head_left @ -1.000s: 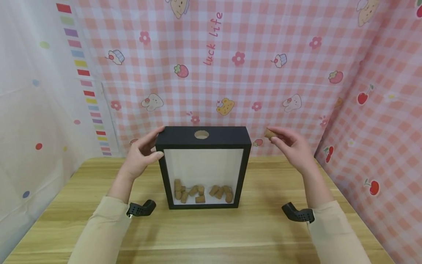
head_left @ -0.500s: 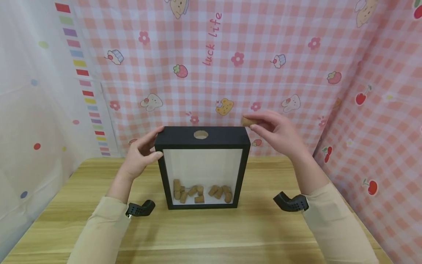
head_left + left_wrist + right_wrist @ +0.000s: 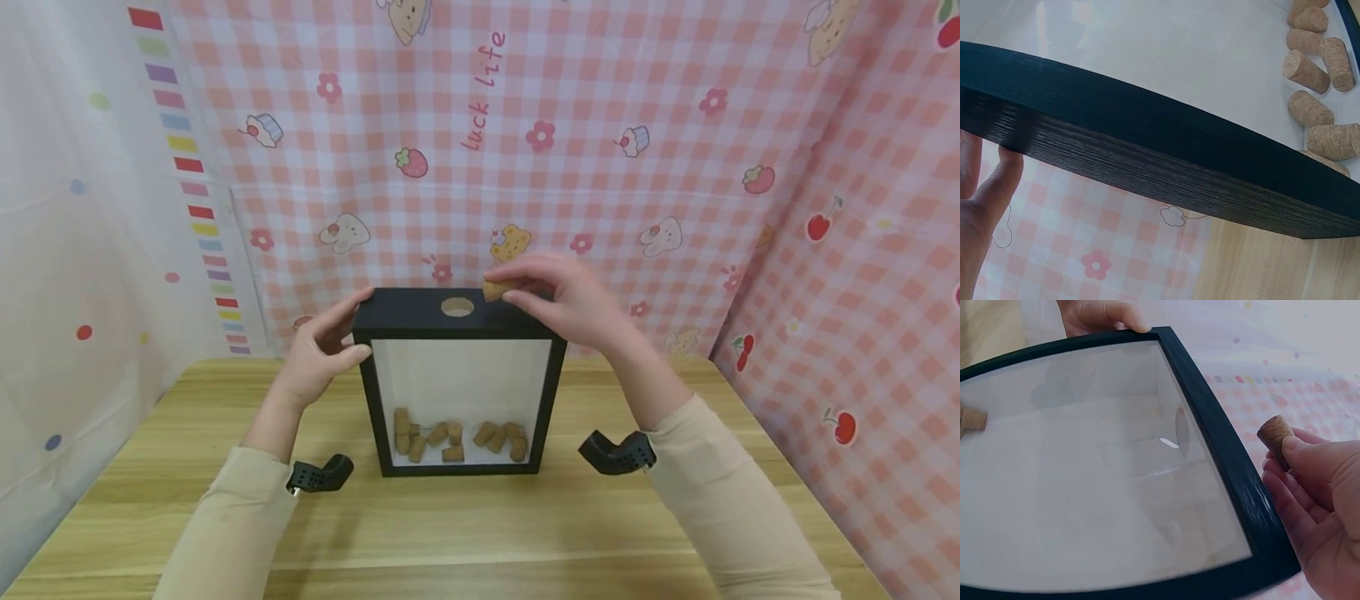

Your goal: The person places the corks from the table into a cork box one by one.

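A black box frame (image 3: 460, 332) with a clear front stands upright on the table, a round hole (image 3: 457, 307) in its top. Several corks (image 3: 453, 452) lie along its bottom, seen closer in the left wrist view, where one cork (image 3: 1308, 109) rests near the side wall. My left hand (image 3: 318, 350) holds the frame's upper left corner, thumb at the front edge and fingers toward the top and back. Between thumb and fingers, my right hand (image 3: 570, 304) pinches a cork (image 3: 1276, 439) just right of the hole, close over the frame's top.
The wooden table (image 3: 450, 533) reaches back to a pink checked curtain (image 3: 592, 183). More patterned cloth (image 3: 885, 275) hangs along the right, and white cloth (image 3: 90, 275) on the left. Black camera mounts sit on both wrists.
My right hand has carried the cork leftward from beyond the frame's right side to over its top, near the hole. My left hand and the frame have stayed put.
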Motion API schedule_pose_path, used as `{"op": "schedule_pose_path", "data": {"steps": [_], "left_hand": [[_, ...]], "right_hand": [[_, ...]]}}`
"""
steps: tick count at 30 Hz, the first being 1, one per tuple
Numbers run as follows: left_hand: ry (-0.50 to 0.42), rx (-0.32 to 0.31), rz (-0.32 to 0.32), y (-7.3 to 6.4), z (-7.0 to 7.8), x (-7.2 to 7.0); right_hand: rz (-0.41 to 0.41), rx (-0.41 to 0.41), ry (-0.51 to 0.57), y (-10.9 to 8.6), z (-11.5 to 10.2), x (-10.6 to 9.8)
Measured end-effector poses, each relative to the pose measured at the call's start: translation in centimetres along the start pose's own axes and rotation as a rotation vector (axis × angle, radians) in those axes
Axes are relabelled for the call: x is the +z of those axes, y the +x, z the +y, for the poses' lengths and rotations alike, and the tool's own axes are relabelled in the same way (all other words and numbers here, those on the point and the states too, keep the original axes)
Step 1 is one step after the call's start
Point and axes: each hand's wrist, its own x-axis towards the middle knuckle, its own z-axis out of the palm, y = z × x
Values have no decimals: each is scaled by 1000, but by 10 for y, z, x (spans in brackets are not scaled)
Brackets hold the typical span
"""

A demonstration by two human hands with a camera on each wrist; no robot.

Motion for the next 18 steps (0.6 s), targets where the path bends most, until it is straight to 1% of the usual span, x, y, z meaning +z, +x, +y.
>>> {"op": "schedule_pose_path", "data": {"steps": [4,11,15,18], "left_hand": [[-9,8,-3,1,-1,0],[-30,17,-9,1,-2,0],[-31,15,-11,1,-2,0],[-32,15,-11,1,-3,0]], "right_hand": [[-17,13,-17,8,-1,7],[-78,51,-31,22,-2,17],[-109,74,-66,27,-1,21],[-128,74,-95,29,1,22]]}}
